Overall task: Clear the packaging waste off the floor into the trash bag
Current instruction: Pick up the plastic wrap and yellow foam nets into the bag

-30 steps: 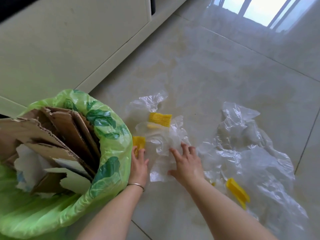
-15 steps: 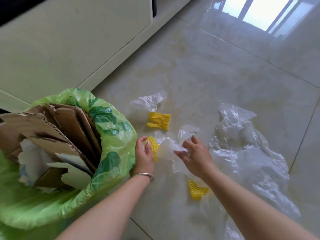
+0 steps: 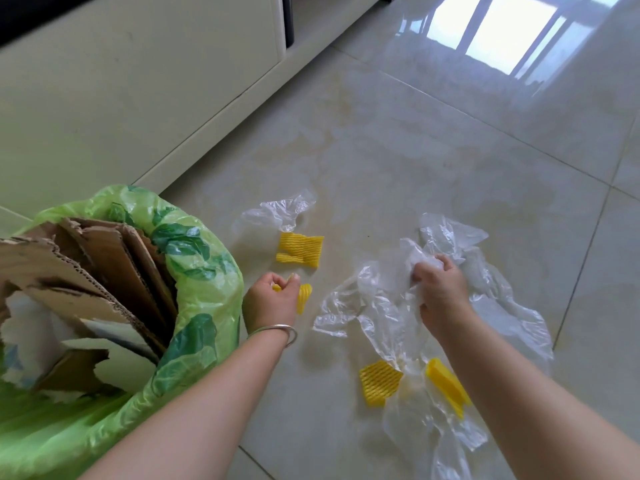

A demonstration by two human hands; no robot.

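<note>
A green trash bag (image 3: 207,271) stands at the left, stuffed with torn cardboard (image 3: 104,265). My left hand (image 3: 270,301) hovers just right of the bag, shut on a yellow foam net piece (image 3: 304,296). My right hand (image 3: 438,289) is closed on crumpled clear plastic film (image 3: 377,306) that trails down to the floor. More clear film (image 3: 498,306) spreads to the right and toward me. Loose yellow foam nets lie on the tiles: one (image 3: 300,249) beyond my left hand, two (image 3: 379,381) (image 3: 446,384) near my right forearm. A small clear plastic scrap (image 3: 280,211) lies further away.
A cream cabinet (image 3: 138,81) with a plinth runs along the upper left, behind the bag. Glossy beige floor tiles (image 3: 450,133) stretch away to the upper right, reflecting a bright window.
My right hand has bunched up the clear film and pulled it rightwards, uncovering a yellow net near my forearm. My left hand has closed round its yellow net piece.
</note>
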